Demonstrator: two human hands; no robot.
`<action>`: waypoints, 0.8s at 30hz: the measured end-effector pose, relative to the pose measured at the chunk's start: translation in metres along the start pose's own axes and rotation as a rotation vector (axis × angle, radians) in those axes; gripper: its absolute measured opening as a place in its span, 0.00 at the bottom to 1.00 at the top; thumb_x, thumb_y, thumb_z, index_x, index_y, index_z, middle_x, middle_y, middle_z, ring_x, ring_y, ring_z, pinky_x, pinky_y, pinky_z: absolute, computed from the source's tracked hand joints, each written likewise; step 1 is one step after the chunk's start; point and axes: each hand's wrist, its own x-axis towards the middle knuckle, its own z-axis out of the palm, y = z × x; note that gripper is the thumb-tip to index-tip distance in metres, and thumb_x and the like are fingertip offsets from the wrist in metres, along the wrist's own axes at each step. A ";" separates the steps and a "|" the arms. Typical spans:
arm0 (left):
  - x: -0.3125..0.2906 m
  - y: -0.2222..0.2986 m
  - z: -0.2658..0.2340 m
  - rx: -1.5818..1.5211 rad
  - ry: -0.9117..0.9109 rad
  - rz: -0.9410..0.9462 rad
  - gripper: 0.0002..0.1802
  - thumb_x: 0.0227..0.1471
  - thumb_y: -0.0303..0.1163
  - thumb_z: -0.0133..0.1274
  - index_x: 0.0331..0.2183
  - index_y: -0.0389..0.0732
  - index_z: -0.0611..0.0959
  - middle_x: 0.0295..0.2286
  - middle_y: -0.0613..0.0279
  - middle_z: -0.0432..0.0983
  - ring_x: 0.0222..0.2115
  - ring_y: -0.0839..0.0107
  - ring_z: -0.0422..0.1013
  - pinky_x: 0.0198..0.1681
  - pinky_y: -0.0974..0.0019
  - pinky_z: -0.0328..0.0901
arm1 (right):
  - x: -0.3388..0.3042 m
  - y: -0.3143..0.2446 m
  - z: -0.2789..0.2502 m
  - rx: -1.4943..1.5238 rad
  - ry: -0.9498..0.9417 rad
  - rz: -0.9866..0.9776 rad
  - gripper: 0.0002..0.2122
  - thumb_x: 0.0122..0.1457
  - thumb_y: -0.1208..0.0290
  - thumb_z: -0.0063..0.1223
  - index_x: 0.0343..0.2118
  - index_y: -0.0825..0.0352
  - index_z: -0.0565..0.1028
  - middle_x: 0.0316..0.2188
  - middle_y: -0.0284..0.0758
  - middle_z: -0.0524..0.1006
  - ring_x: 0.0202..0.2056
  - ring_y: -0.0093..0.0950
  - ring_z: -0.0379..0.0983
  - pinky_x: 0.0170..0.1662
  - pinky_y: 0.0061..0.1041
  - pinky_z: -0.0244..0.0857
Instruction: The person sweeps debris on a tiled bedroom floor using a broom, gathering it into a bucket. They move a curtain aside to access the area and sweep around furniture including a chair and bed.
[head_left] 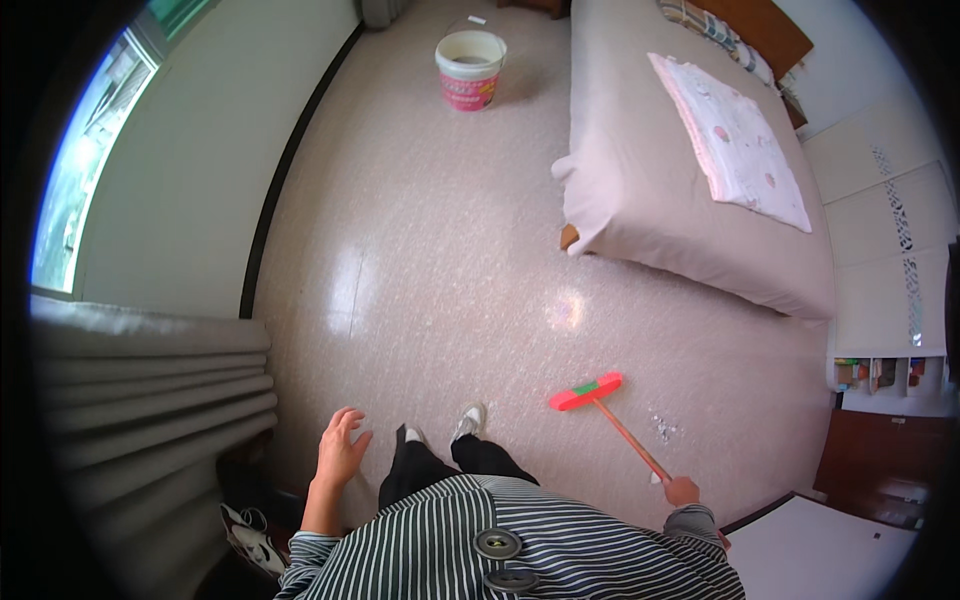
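Right-hand grip [682,491] is closed around the thin orange handle of a red-headed broom [587,392], angling its head forward onto the speckled floor [420,250], while the left hand [340,447] hangs spread and empty.

Broom [588,392]: red-pink head with green band, orange handle. Bucket [469,68]: white with pink lower band. Floor [420,260]: pale beige, finely speckled. Bedsheet [660,200]: pale grey-lilac. Folded cloth [735,145]: white with pink spots. Jacket [420,560]: black-and-white stripes, dark round buttons. Curtain [150,380]: grey
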 end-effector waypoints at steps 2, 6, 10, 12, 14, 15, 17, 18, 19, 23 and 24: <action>0.016 -0.001 -0.003 -0.030 0.020 -0.019 0.16 0.33 0.23 0.53 0.31 0.38 0.71 0.34 0.55 0.67 0.28 0.63 0.68 0.31 0.65 0.63 | 0.009 0.001 -0.017 0.043 0.052 -0.119 0.22 0.50 0.52 0.33 0.26 0.69 0.73 0.25 0.44 0.72 0.29 0.41 0.69 0.31 0.38 0.62; 0.058 0.006 -0.006 -0.054 0.073 -0.015 0.15 0.33 0.24 0.53 0.30 0.38 0.71 0.33 0.55 0.67 0.28 0.63 0.68 0.31 0.65 0.63 | 0.055 -0.107 -0.070 0.324 -0.005 -0.087 0.24 0.49 0.50 0.30 0.31 0.69 0.71 0.30 0.47 0.71 0.35 0.44 0.66 0.38 0.37 0.58; 0.105 0.022 -0.014 -0.052 0.004 0.021 0.15 0.34 0.26 0.53 0.30 0.38 0.71 0.34 0.55 0.66 0.30 0.62 0.68 0.32 0.65 0.63 | 0.127 -0.267 -0.177 0.595 -0.003 -0.031 0.25 0.47 0.48 0.35 0.34 0.68 0.70 0.35 0.45 0.70 0.40 0.40 0.65 0.42 0.33 0.58; 0.128 0.022 -0.032 -0.001 -0.009 -0.006 0.15 0.33 0.26 0.53 0.30 0.38 0.71 0.33 0.55 0.66 0.30 0.62 0.68 0.32 0.65 0.63 | 0.167 -0.332 -0.236 0.674 -0.087 -0.017 0.25 0.48 0.48 0.34 0.34 0.68 0.70 0.35 0.45 0.70 0.40 0.39 0.65 0.42 0.33 0.58; 0.152 0.007 -0.052 0.054 0.029 -0.062 0.15 0.32 0.25 0.54 0.29 0.37 0.71 0.32 0.55 0.66 0.29 0.62 0.68 0.31 0.65 0.63 | 0.210 -0.381 -0.287 0.743 -0.199 -0.039 0.25 0.49 0.49 0.33 0.34 0.69 0.70 0.34 0.45 0.70 0.39 0.40 0.66 0.41 0.33 0.59; 0.161 -0.008 -0.065 0.127 0.072 -0.064 0.16 0.30 0.24 0.54 0.29 0.38 0.71 0.32 0.55 0.67 0.28 0.62 0.68 0.31 0.66 0.63 | 0.224 -0.408 -0.313 0.760 -0.216 -0.057 0.24 0.49 0.50 0.33 0.34 0.69 0.71 0.34 0.45 0.70 0.39 0.40 0.66 0.40 0.33 0.59; 0.189 -0.025 -0.088 0.174 0.075 -0.235 0.16 0.29 0.24 0.55 0.28 0.38 0.71 0.32 0.55 0.67 0.28 0.63 0.68 0.30 0.66 0.63 | 0.261 -0.453 -0.362 0.785 -0.133 -0.104 0.23 0.50 0.51 0.33 0.31 0.70 0.71 0.28 0.44 0.71 0.32 0.38 0.67 0.34 0.32 0.60; 0.213 -0.038 -0.088 0.139 0.083 -0.261 0.17 0.29 0.24 0.55 0.28 0.38 0.71 0.31 0.56 0.67 0.27 0.63 0.68 0.29 0.66 0.63 | 0.293 -0.456 -0.364 0.780 -0.031 -0.112 0.23 0.50 0.52 0.33 0.28 0.71 0.71 0.23 0.43 0.71 0.25 0.36 0.68 0.27 0.31 0.61; 0.243 -0.028 -0.094 0.133 0.068 -0.256 0.16 0.29 0.24 0.55 0.28 0.38 0.71 0.31 0.56 0.67 0.27 0.63 0.68 0.29 0.66 0.63 | 0.318 -0.454 -0.362 0.761 0.061 -0.118 0.23 0.51 0.52 0.34 0.25 0.72 0.71 0.17 0.42 0.71 0.19 0.33 0.69 0.21 0.30 0.61; 0.371 0.018 -0.123 0.156 0.033 -0.083 0.15 0.31 0.25 0.54 0.29 0.39 0.71 0.31 0.56 0.67 0.27 0.63 0.68 0.30 0.65 0.63 | 0.315 -0.432 -0.367 0.792 -0.083 -0.043 0.23 0.51 0.52 0.34 0.27 0.73 0.71 0.17 0.41 0.71 0.19 0.33 0.69 0.21 0.32 0.60; 0.397 0.023 -0.132 0.176 0.010 -0.098 0.15 0.31 0.25 0.54 0.29 0.39 0.71 0.31 0.56 0.67 0.27 0.63 0.68 0.30 0.65 0.63 | 0.296 -0.435 -0.378 0.805 -0.192 -0.008 0.23 0.50 0.52 0.34 0.26 0.73 0.70 0.16 0.41 0.70 0.18 0.33 0.68 0.20 0.31 0.59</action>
